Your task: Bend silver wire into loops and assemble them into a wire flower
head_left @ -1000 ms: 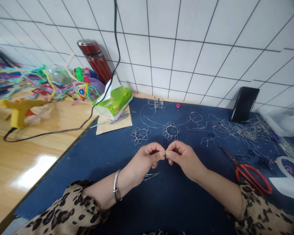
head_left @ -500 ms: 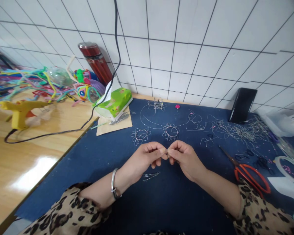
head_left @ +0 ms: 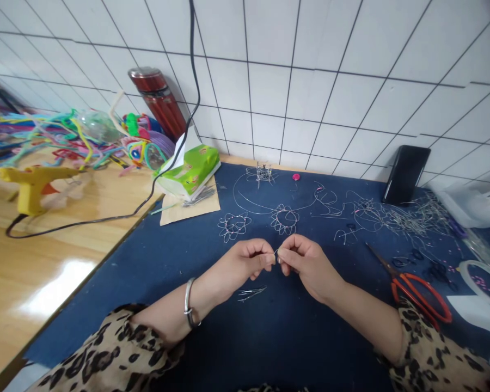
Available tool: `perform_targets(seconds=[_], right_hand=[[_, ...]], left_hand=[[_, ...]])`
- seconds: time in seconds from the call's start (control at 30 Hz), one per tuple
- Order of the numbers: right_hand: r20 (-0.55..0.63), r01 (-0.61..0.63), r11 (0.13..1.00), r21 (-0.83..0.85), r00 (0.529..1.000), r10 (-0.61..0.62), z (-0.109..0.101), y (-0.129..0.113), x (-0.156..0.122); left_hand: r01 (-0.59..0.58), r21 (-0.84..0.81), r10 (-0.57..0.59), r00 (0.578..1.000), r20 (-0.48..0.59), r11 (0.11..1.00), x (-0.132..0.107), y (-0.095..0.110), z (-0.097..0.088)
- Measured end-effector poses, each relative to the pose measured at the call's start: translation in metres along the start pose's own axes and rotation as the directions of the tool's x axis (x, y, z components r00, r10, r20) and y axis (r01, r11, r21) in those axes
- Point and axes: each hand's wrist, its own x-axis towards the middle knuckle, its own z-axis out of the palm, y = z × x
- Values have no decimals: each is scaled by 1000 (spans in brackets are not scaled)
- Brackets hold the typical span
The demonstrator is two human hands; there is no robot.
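My left hand (head_left: 253,260) and my right hand (head_left: 300,258) meet over the dark blue mat, each closed in a pinch. Between the fingertips a bit of thin silvery wire (head_left: 276,252) shows; most of it is hidden by the fingers. Just beyond my hands lie two flower-shaped wire rings, one on the left (head_left: 233,226) and one on the right (head_left: 285,219), with small pinkish beads along them. Below my left hand a few short wire pieces (head_left: 252,293) rest on the mat.
Orange-handled scissors (head_left: 420,296) lie to the right, near a heap of loose wire (head_left: 416,215). A black phone (head_left: 406,174) leans on the wall. At left are a tissue pack (head_left: 191,171), a yellow glue gun (head_left: 30,185) with its black cord, and a red flask (head_left: 159,103).
My fingertips have drawn slightly apart, with the left hand shifting a little to the left. A short stretch of wire now shows between them.
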Motion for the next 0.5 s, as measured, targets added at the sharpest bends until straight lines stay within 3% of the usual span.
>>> perform_targets(seconds=[0.5], right_hand=[[-79, -3, 1000, 2, 997, 3, 7, 11, -3]], left_hand=[[-40, -41, 38, 997, -65, 998, 1, -5, 11]])
